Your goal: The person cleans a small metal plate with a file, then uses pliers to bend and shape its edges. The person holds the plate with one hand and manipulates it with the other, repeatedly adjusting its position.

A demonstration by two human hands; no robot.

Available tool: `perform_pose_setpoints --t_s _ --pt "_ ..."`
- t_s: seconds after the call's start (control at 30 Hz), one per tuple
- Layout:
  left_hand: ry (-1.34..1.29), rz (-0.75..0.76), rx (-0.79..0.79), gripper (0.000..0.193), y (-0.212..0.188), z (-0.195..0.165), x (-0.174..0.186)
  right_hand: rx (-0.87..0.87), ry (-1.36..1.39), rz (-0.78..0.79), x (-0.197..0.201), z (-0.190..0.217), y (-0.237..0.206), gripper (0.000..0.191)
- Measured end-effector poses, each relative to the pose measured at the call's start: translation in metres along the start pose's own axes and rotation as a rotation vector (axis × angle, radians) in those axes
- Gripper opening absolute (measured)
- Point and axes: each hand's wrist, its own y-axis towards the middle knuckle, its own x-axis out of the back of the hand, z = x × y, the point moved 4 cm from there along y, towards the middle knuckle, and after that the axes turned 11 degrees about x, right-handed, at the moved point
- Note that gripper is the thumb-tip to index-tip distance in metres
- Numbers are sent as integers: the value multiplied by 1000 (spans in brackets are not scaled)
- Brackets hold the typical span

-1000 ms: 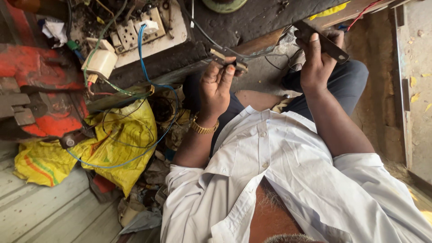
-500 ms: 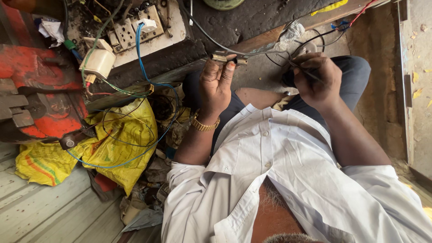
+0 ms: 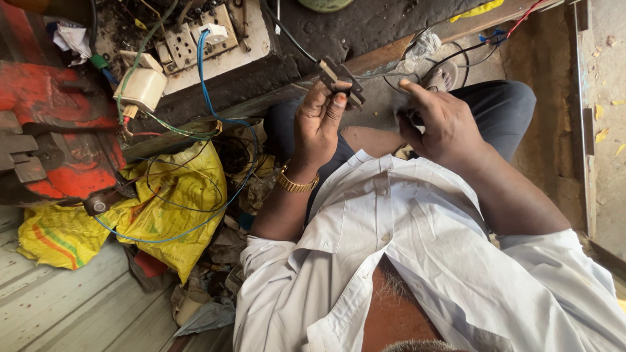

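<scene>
Pinching small brown plug-like fitting [image 3: 339, 79] in left hand [image 3: 317, 124], raised before lap. Right hand [image 3: 442, 124], earlier lifted with dark tool, now lowered beside fitting, curled; contents cannot tell. Work shifting to fitting.

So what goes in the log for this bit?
left hand: holds small plug part | right hand: beside it, grip unclear | yellow bag: left

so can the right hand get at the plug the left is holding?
Probably yes. The right hand sits just beside the plug, which the left hand holds up by its fingertips; the gap between looks free, apart from thin wires.
</scene>
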Motion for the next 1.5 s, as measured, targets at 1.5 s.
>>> perform_pose_setpoints --t_s 1.5 --pt "247 -53 -91 17 2 -17 -8 103 -67 4 -11 13 -3 67"
